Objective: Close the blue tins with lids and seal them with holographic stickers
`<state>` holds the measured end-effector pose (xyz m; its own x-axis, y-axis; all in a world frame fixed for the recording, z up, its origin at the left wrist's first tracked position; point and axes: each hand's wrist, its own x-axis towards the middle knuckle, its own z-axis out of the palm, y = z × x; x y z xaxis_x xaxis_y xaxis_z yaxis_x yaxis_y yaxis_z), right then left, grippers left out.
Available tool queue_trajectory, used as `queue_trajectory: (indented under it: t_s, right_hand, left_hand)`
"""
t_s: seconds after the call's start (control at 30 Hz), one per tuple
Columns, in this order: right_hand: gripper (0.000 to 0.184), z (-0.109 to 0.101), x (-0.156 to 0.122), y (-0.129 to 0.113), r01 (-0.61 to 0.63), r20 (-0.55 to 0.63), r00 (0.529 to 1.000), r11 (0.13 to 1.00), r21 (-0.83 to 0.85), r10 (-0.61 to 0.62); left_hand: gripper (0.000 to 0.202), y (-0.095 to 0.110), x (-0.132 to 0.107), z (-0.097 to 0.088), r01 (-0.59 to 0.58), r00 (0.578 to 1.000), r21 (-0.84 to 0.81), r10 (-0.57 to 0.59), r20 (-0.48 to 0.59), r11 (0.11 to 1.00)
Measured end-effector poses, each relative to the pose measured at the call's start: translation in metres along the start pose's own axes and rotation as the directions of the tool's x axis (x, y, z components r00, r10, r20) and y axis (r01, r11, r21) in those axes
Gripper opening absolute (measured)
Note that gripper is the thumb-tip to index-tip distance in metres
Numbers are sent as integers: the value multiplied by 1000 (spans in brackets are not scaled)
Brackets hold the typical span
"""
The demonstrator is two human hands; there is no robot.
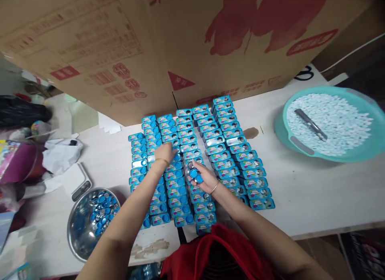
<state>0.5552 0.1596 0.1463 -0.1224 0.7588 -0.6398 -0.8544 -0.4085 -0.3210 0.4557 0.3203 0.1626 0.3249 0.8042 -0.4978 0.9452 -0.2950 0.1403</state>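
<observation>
Rows of small blue printed tins [200,207] stand close together in several columns on the table. Those in the left columns, such as one tin [160,220], have round blue caps over their openings. Round holes with pale contents show in the right columns, as in one tin [261,204]. My left hand [165,152] reaches over the middle columns, fingers bent down onto a tin. What its fingertips pinch, if anything, is hidden. My right hand [206,179], palm turned up, holds several round blue-and-silver caps [193,174] just above the tins.
A steel bowl [72,232] of loose caps stands at the left, beside a white scale [76,177]. At the right, a turquoise basin [296,145] holds many small white pieces and a metal scoop [311,124]. A large cardboard box [156,63] walls off the back.
</observation>
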Motion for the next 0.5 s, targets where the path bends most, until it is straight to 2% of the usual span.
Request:
queue_trajectory:
  t_s: [0.03, 0.07, 0.1, 0.17, 0.23, 0.3, 0.37, 0.43, 0.5]
  right_hand:
    - [38, 1, 1, 0, -7, 10, 1000, 1000, 11, 7]
    - [37, 1, 2, -1, -20, 19, 1000, 999, 28, 20]
    - [37, 1, 3, -1, -42, 27, 999, 998, 49, 41]
    - [34, 0, 8, 0, -98, 29, 995, 991, 90, 96]
    - [28, 0, 13, 2, -150, 24, 989, 982, 115, 148]
    - [21, 1, 18, 4, -177, 21, 984, 976, 127, 176]
    - [19, 3, 22, 4, -169, 9, 986, 976, 137, 169]
    - [20, 5, 24, 4, -141, 5, 990, 979, 146, 142]
    - [22, 7, 26, 1, -110, 30, 994, 984, 141, 107]
  left_hand:
    - [31, -1, -10, 4, -122, 993, -147, 119, -27, 982]
    - [30, -3, -19, 8, -249, 968, -313, 248, -45, 917]
    - [30, -4, -28, 12, -346, 930, -469, 364, -56, 812]
    - [29, -6, -40, 20, -402, 866, -680, 495, -65, 613]
    - [31, -6, -46, 26, -325, 873, -772, 488, -23, 546]
    - [36, -4, -46, 30, -217, 905, -812, 424, 41, 541]
    - [40, 0, -45, 32, -157, 921, -820, 381, 80, 550]
    - [40, 3, -44, 33, -157, 932, -802, 356, 73, 576]
    - [36, 4, -44, 31, -209, 926, -778, 375, 36, 593]
